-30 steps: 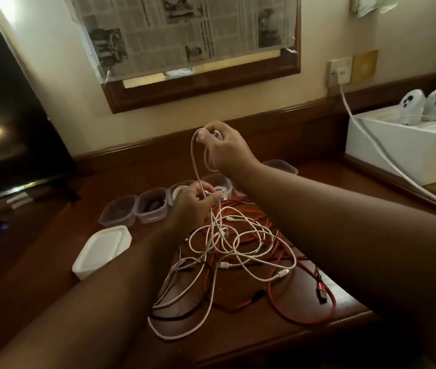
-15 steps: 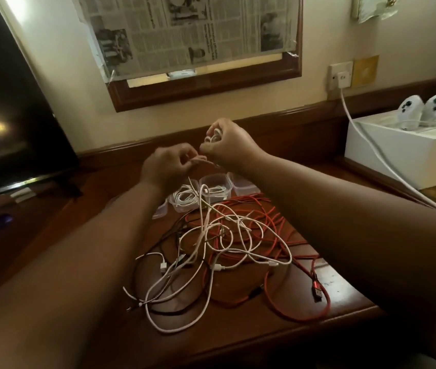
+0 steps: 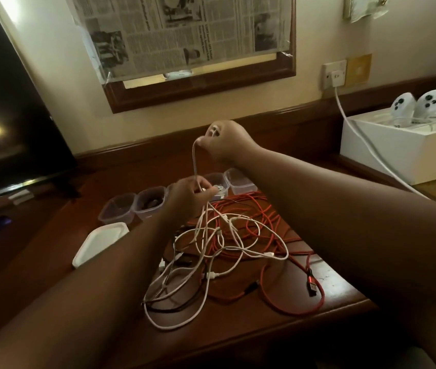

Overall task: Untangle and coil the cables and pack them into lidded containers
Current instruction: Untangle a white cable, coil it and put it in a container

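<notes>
White cable (image 3: pixel 195 166): thin, pale cord stretched taut and nearly upright between the two hands, its lower end running into the tangle below.
Right hand (image 3: pixel 226 143): raised above the desk, fingers curled, pinching the cable's top where a small loop shows at the fingertips.
Left hand (image 3: pixel 189 194): lower, just over the heap, fingers closed round the same strand.
Tangle (image 3: pixel 227 243): white, red and black cables looped over one another on the wooden desk (image 3: pixel 265 328), below both hands.
Containers (image 3: pixel 137 205): clear tubs in a row behind the tangle; one holds a coiled white cord, another something dark.
White lid (image 3: pixel 99 242): left of the heap, near the left forearm.
</notes>
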Tool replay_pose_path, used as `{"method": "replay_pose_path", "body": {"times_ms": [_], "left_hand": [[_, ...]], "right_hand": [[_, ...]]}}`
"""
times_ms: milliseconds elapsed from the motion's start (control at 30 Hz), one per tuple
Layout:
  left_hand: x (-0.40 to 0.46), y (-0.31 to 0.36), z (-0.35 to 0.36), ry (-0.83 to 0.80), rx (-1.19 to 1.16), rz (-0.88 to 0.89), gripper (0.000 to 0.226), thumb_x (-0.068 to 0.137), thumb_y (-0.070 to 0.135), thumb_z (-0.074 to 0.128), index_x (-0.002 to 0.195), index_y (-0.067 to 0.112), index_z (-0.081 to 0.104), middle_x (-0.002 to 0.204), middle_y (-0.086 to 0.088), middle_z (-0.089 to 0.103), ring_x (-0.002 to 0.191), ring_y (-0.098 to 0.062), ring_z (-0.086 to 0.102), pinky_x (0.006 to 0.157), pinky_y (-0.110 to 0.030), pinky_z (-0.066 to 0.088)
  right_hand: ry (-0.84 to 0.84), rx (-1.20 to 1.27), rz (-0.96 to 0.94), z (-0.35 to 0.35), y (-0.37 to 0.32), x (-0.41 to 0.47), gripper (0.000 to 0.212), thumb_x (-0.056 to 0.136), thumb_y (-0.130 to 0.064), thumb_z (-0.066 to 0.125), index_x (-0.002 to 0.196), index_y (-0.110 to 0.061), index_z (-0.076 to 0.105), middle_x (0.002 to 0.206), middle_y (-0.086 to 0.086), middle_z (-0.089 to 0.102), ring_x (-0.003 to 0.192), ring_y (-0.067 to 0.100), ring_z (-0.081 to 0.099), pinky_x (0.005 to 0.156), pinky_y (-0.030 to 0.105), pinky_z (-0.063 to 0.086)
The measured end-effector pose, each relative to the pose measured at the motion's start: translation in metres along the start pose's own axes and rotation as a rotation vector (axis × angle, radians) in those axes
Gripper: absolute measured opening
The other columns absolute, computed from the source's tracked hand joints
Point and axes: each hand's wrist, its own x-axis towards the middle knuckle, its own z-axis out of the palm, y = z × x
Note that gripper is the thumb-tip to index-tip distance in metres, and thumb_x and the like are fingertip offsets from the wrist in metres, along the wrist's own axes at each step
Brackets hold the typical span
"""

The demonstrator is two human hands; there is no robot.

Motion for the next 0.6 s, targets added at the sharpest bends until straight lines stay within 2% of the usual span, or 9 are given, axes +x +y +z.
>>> {"method": "replay_pose_path", "body": {"times_ms": [133, 200, 233, 267, 333, 400, 433, 533, 600], "left_hand": [[-0.011, -0.005, 0.014, -0.005, -0.144, -0.083, 0.011, 0.086, 0.021, 0.076, 0.089, 0.014, 0.069, 0.078, -0.004, 0.069, 0.063, -0.008, 0.065, 0.058, -0.022, 0.056], [-0.008, -0.006, 0.010, 0.000, -0.190, -0.133, 0.013, 0.083, 0.023, 0.078, 0.088, 0.015, 0.069, 0.078, -0.009, 0.070, 0.069, -0.019, 0.069, 0.066, -0.034, 0.059], [-0.005, -0.008, 0.007, 0.000, -0.182, -0.140, 0.014, 0.083, 0.025, 0.078, 0.088, 0.017, 0.068, 0.078, -0.009, 0.071, 0.070, -0.024, 0.070, 0.067, -0.039, 0.060], [-0.003, -0.009, 0.003, 0.005, -0.174, -0.142, 0.015, 0.084, 0.028, 0.078, 0.088, 0.018, 0.068, 0.078, -0.009, 0.070, 0.069, -0.024, 0.070, 0.065, -0.040, 0.060], [0.003, -0.009, -0.007, 0.065, -0.144, -0.128, 0.015, 0.084, 0.030, 0.077, 0.087, 0.019, 0.067, 0.077, -0.004, 0.068, 0.066, -0.015, 0.066, 0.058, -0.031, 0.055], [0.011, -0.007, -0.019, 0.162, -0.129, -0.114, 0.014, 0.083, 0.030, 0.077, 0.083, 0.021, 0.066, 0.076, 0.000, 0.066, 0.064, -0.011, 0.060, 0.058, -0.026, 0.049], [0.017, -0.007, -0.025, 0.212, -0.139, -0.120, 0.015, 0.082, 0.030, 0.078, 0.079, 0.022, 0.066, 0.074, 0.001, 0.065, 0.063, -0.011, 0.058, 0.057, -0.027, 0.048], [0.032, -0.003, -0.044, 0.307, -0.116, -0.100, 0.014, 0.081, 0.026, 0.079, 0.076, 0.021, 0.067, 0.068, 0.004, 0.063, 0.058, -0.010, 0.056, 0.055, -0.027, 0.046], [0.036, 0.002, -0.050, 0.333, -0.063, -0.058, 0.011, 0.081, 0.024, 0.078, 0.077, 0.019, 0.069, 0.067, 0.006, 0.064, 0.059, -0.010, 0.058, 0.054, -0.029, 0.049]], "right_hand": [[-0.096, 0.948, 0.219, -0.008, -0.012, -0.008, 0.019, 0.100, -0.026, 0.050, 0.109, -0.011, 0.055, 0.102, 0.010, 0.073, 0.094, 0.024, 0.072, 0.083, 0.038, 0.055], [-0.086, 1.216, 0.217, -0.014, -0.017, -0.011, 0.020, 0.101, -0.024, 0.048, 0.107, -0.006, 0.052, 0.087, 0.010, 0.069, 0.074, 0.022, 0.069, 0.075, 0.038, 0.058], [-0.060, 1.222, 0.212, -0.016, -0.019, -0.011, 0.019, 0.100, -0.024, 0.049, 0.105, -0.005, 0.052, 0.079, 0.008, 0.063, 0.063, 0.018, 0.062, 0.066, 0.034, 0.056], [-0.029, 1.136, 0.201, -0.018, -0.021, -0.010, 0.017, 0.099, -0.024, 0.049, 0.102, -0.007, 0.052, 0.076, 0.006, 0.058, 0.057, 0.014, 0.055, 0.058, 0.030, 0.052], [0.027, 0.653, 0.130, -0.023, -0.021, -0.006, 0.014, 0.097, -0.025, 0.052, 0.102, -0.012, 0.054, 0.082, 0.003, 0.057, 0.059, 0.010, 0.052, 0.053, 0.023, 0.046], [0.041, 0.154, -0.010, -0.024, -0.017, -0.005, 0.020, 0.092, -0.026, 0.061, 0.107, -0.015, 0.054, 0.091, 0.001, 0.059, 0.072, 0.011, 0.060, 0.060, 0.025, 0.053], [0.019, 0.015, -0.057, -0.023, -0.014, -0.007, 0.026, 0.089, -0.025, 0.066, 0.109, -0.015, 0.052, 0.091, 0.000, 0.058, 0.076, 0.012, 0.060, 0.064, 0.027, 0.056], [-0.229, -0.177, -0.062, -0.017, -0.008, -0.016, 0.039, 0.084, -0.025, 0.074, 0.113, -0.014, 0.050, 0.089, 0.000, 0.059, 0.074, 0.010, 0.060, 0.057, 0.021, 0.052], [-0.387, -0.193, -0.019, -0.012, -0.006, -0.016, 0.024, 0.085, -0.023, 0.073, 0.103, -0.012, 0.059, 0.085, 0.003, 0.066, 0.067, 0.009, 0.063, 0.049, 0.016, 0.046]]}}
